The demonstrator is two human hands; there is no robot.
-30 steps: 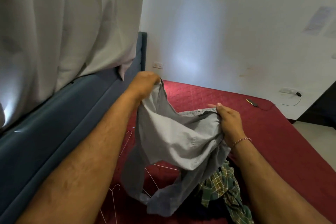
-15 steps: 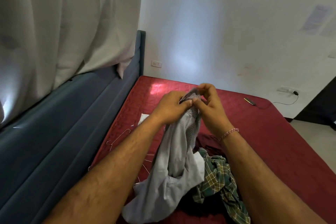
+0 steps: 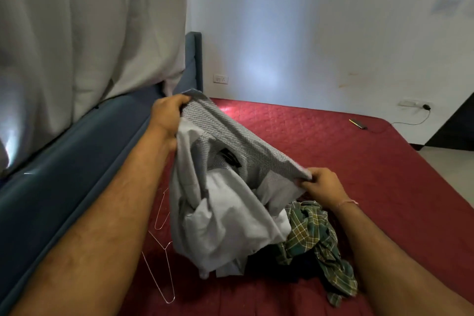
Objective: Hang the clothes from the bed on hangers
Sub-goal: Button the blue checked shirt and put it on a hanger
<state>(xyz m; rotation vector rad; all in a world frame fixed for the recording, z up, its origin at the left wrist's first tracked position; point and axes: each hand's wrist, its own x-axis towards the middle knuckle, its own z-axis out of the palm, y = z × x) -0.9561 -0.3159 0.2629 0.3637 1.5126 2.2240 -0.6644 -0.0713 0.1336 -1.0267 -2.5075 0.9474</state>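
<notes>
We are stretching a shirt [image 3: 225,187] over the red bed [image 3: 333,161].
Left hand [image 3: 166,115] and right hand [image 3: 323,185] are both pinching its collar; white wall [image 3: 307,33] is standing behind.

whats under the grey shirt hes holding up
Under the grey shirt lie thin wire hangers on the red bedspread and a green plaid shirt. Anything directly beneath is hidden.

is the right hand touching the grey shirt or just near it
Touching. The head view shows the right hand pinching one end of the grey shirt at its collar edge, with the fingers curled over the fabric and no gap.
</notes>
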